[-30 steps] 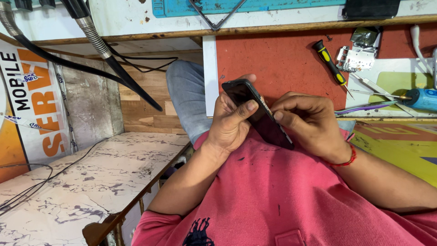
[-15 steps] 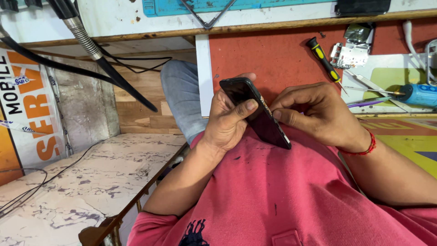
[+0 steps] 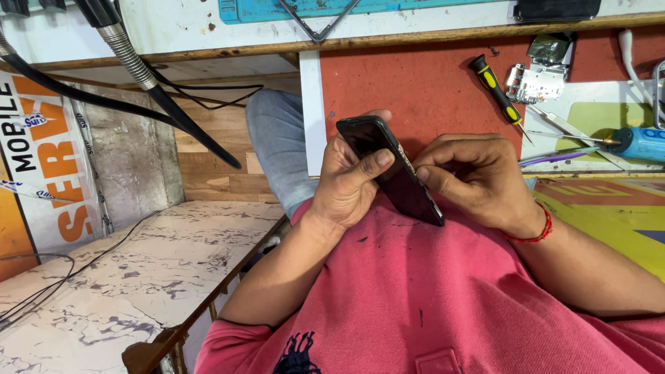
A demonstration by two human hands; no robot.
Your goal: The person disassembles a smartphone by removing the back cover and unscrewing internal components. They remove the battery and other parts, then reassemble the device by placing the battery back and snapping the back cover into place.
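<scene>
Seen from the head camera, a person in a pink shirt (image 3: 429, 298) holds a black phone (image 3: 391, 170) close to the chest, tilted on edge above the lap and in front of a red work mat (image 3: 415, 83). The left hand (image 3: 350, 180) is wrapped around the phone's upper end, fingers curled behind it and the thumb pressed across its dark face. The right hand (image 3: 471, 176), a red thread bracelet (image 3: 533, 228) at its wrist, is closed into a pinch, its fingertips (image 3: 424, 173) touching the phone's long side edge; whether anything small sits between them cannot be told. On the bench beyond the hands lie a yellow-and-black screwdriver (image 3: 495, 90), a metal phone frame part (image 3: 533, 79), a pair of tweezers (image 3: 564, 128) and a blue tool (image 3: 641, 142), all well apart from the phone. To the left, a flexible lamp arm (image 3: 138, 69) reaches down over a marbled counter (image 3: 138, 277).
</scene>
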